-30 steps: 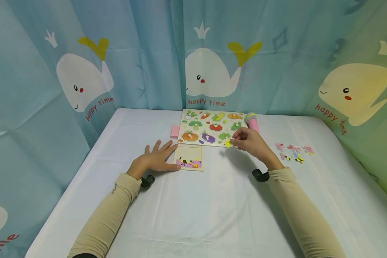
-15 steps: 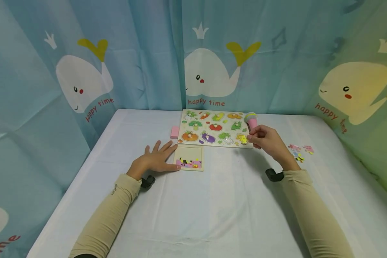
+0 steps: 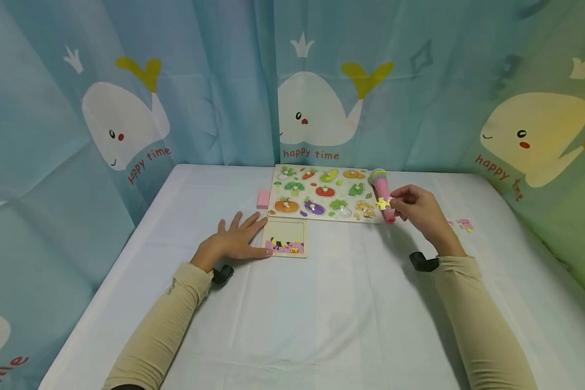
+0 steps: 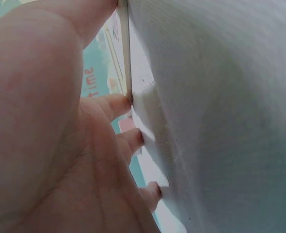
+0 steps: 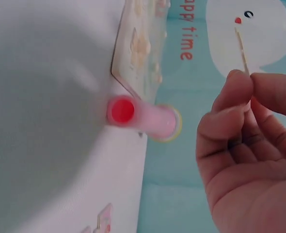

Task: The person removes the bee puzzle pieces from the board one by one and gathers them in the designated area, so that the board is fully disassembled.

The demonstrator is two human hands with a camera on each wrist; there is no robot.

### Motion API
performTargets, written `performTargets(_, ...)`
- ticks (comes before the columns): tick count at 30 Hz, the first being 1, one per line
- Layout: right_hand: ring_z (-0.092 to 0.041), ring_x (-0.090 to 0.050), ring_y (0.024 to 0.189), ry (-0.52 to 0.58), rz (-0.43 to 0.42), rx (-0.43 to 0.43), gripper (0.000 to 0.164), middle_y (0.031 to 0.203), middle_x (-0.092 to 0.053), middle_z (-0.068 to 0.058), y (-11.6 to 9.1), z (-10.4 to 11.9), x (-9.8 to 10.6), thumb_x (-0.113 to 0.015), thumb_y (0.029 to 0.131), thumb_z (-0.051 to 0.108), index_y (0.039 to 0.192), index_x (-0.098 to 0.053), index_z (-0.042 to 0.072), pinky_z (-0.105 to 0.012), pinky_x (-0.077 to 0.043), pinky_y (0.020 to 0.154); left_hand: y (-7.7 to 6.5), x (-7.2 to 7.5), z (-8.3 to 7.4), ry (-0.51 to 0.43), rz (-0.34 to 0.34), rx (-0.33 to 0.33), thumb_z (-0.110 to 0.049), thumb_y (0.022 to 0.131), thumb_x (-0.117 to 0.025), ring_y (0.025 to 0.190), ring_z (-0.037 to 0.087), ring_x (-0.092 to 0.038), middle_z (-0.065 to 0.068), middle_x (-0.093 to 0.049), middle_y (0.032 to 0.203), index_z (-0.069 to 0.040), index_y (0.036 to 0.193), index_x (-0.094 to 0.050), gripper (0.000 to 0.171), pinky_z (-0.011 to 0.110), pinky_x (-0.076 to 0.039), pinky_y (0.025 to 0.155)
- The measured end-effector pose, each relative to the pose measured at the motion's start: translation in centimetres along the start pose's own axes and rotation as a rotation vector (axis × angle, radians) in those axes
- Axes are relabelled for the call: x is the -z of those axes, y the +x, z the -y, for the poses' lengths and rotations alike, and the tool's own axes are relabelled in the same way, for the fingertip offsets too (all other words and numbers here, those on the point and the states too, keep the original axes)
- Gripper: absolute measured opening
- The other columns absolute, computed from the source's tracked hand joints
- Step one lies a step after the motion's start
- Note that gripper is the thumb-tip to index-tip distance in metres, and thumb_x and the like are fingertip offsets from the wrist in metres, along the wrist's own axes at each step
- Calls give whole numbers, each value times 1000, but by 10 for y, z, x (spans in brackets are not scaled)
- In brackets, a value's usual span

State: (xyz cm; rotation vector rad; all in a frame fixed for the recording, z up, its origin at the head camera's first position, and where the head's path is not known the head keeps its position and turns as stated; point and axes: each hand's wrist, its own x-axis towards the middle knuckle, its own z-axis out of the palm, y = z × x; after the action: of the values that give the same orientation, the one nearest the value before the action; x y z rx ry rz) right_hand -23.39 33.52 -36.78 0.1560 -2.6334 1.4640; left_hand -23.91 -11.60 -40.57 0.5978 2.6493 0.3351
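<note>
My right hand (image 3: 417,212) pinches a yellow jigsaw piece (image 3: 382,203) between thumb and fingertips, held above the table in front of a pink toy microphone (image 3: 381,187). Edge-on, the thin piece (image 5: 242,51) shows in the right wrist view. At the left, my left hand (image 3: 234,238) lies with fingers spread, its thumb and index finger touching the left side of a small wooden puzzle tray (image 3: 285,227). Pink and yellow pieces (image 3: 285,247) fill the tray's near strip; bare wood shows above them. The left wrist view has the tray's edge (image 4: 127,58) against the fingertips.
A wooden vegetable peg puzzle board (image 3: 348,187) lies behind the tray. Beside its left edge is a pink block (image 3: 263,199). Loose jigsaw pieces (image 3: 465,225) lie at the right, partly hidden by my right hand. A whale-print curtain (image 3: 244,81) hangs behind the table.
My right hand has moved right with the yellow jigsaw piece, from over the vegetable board to the microphone, covering more loose pieces. The left hand has stayed at the tray.
</note>
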Motion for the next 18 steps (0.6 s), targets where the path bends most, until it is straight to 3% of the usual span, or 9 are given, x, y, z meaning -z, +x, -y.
performTargets(11, -12, -62, 88, 41, -128, -129, 37, 95, -66, 10, 0, -11, 21, -59, 109, 17, 137, -58, -9, -20, -53, 69, -3, 3, -1, -20, 6, 5, -67, 100, -59, 161, 47, 10, 9, -1, 180, -20, 175, -12, 100, 77, 6, 119)
performTargets(18, -17, -59, 96, 59, -230, -204, 33, 98, -65, 10, -6, -16, 34, -58, 110, 21, 134, -60, -1, -20, -51, 70, -3, 2, -2, -21, 7, 3, -67, 100, -59, 161, 46, 11, 9, -1, 180, -20, 175, -12, 100, 77, 6, 119)
